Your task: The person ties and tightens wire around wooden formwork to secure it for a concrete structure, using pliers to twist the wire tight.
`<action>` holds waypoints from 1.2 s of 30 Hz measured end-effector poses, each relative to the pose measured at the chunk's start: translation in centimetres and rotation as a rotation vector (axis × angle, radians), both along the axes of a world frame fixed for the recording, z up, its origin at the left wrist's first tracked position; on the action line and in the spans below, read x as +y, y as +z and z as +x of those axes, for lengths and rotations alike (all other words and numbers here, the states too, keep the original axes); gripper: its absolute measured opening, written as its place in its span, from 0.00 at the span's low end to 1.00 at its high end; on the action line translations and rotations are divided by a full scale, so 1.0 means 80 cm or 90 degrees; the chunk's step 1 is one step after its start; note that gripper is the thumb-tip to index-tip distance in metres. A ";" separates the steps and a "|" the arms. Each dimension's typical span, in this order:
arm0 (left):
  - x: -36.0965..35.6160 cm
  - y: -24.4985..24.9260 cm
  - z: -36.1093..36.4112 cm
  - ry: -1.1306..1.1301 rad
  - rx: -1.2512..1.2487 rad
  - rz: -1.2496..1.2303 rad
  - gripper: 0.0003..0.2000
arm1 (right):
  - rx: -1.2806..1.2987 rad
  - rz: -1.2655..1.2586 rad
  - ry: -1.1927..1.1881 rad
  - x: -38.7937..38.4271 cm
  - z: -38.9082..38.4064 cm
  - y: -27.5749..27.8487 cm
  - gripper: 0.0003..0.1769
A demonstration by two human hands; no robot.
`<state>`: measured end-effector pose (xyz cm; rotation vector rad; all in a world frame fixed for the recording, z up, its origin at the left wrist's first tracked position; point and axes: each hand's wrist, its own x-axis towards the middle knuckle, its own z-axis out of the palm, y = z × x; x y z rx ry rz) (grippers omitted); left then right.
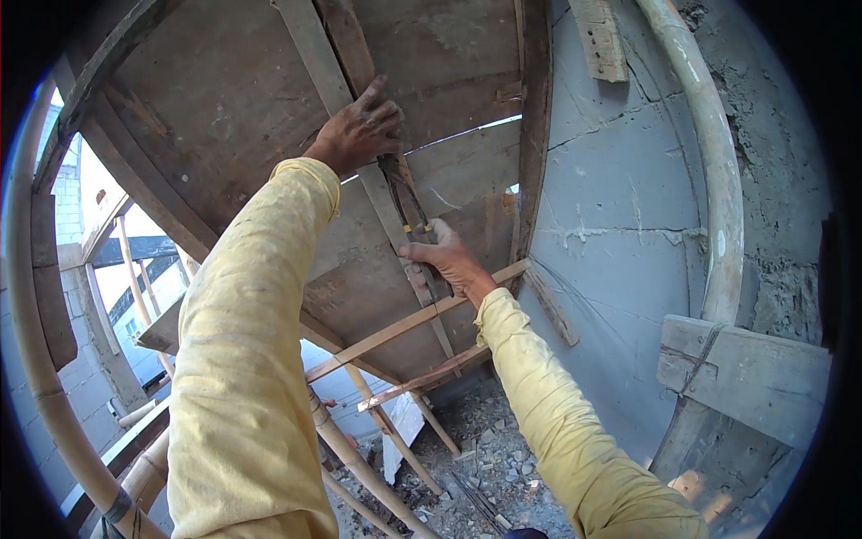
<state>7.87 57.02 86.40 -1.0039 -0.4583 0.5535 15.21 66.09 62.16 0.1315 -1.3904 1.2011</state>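
Observation:
Overhead, my left hand (361, 130) is raised against a wooden batten (316, 49) under the plywood panel (224, 81), its fingers curled over the wood. Lower and to the right, my right hand (447, 259) is closed around a dark tool with two long handles (407, 208) that have yellow bands. The tool's upper end lies just below my left hand, beside the batten, and its tip is hard to make out. Both sleeves are yellow.
Wooden crosspieces (395, 338) run below the panel, with bamboo poles (359, 463) slanting down to rubble (503, 440). A grey block wall (620, 180) and a curved bamboo pole (718, 180) stand right, near a tied board (745, 377). Another bamboo pole (45, 377) bends along the left.

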 end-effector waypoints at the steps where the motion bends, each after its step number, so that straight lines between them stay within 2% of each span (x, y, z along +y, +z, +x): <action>1: 0.004 0.000 -0.001 0.003 -0.006 0.002 0.16 | 0.025 0.026 -0.143 0.007 -0.003 -0.003 0.34; 5: -0.002 -0.010 0.004 0.036 -0.031 0.026 0.15 | 0.095 0.178 -0.755 -0.029 0.019 -0.006 0.29; 8: 0.009 -0.007 -0.001 0.001 -0.049 0.004 0.15 | -0.062 0.219 -0.752 -0.017 0.030 -0.013 0.20; 11: 0.007 -0.009 -0.002 0.008 -0.049 0.015 0.15 | -0.114 0.171 -0.681 -0.013 0.032 -0.013 0.16; 14: 0.005 -0.010 -0.001 0.017 -0.069 0.006 0.16 | -0.080 0.212 -0.853 -0.016 0.014 -0.017 0.17; 18: 0.005 -0.013 -0.002 0.010 -0.080 0.004 0.16 | -0.222 0.171 -0.963 -0.081 0.015 -0.006 0.17; 23: 0.006 -0.011 -0.004 -0.012 -0.072 -0.003 0.15 | -0.254 0.163 -0.997 -0.104 0.014 0.005 0.18; 26: 0.007 -0.011 -0.004 -0.029 -0.073 -0.005 0.14 | -0.234 0.227 -0.936 -0.100 0.025 0.009 0.22; 29: 0.017 -0.004 -0.011 -0.066 -0.049 -0.016 0.13 | -0.177 0.198 -0.855 -0.104 0.050 0.014 0.24; 33: 0.014 -0.002 -0.012 -0.044 -0.034 -0.006 0.14 | -0.205 0.269 -0.820 -0.049 0.061 0.018 0.28; 36: 0.001 -0.004 -0.005 -0.008 -0.025 -0.013 0.18 | -0.259 0.173 -0.445 -0.022 0.075 0.011 0.29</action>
